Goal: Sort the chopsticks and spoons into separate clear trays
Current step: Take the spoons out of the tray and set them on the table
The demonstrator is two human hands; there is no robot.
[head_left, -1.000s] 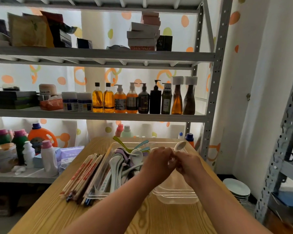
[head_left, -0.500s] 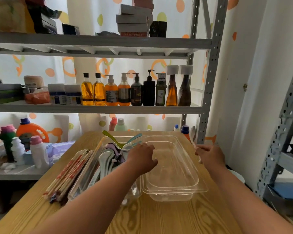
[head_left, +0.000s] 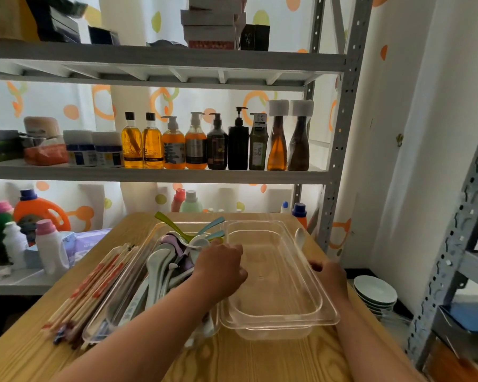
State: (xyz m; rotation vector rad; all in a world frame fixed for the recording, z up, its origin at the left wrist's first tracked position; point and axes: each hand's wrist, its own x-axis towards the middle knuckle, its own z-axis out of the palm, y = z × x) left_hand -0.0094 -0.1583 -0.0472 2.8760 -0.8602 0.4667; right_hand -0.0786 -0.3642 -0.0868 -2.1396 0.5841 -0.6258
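Two clear trays sit side by side on the wooden table [head_left: 232, 359]. The left tray [head_left: 177, 224] is heaped with spoons [head_left: 157, 260] in white, lilac, green and blue. Red-and-pale chopsticks [head_left: 94, 285] lie bundled on the table just beside it. One white spoon [head_left: 299, 237] rests by the far corner of the right tray [head_left: 276, 321]. The left hand [head_left: 221, 264] is knuckles-up where the trays meet, fingers curled; whether they clamp anything, I cannot tell. The right hand [head_left: 327, 274] is at the right tray's outer rim, blurred, its fingers unreadable.

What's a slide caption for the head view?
Left hand and right hand flank the empty tray; spoons pile in the neighbouring tray, chopsticks beside it.
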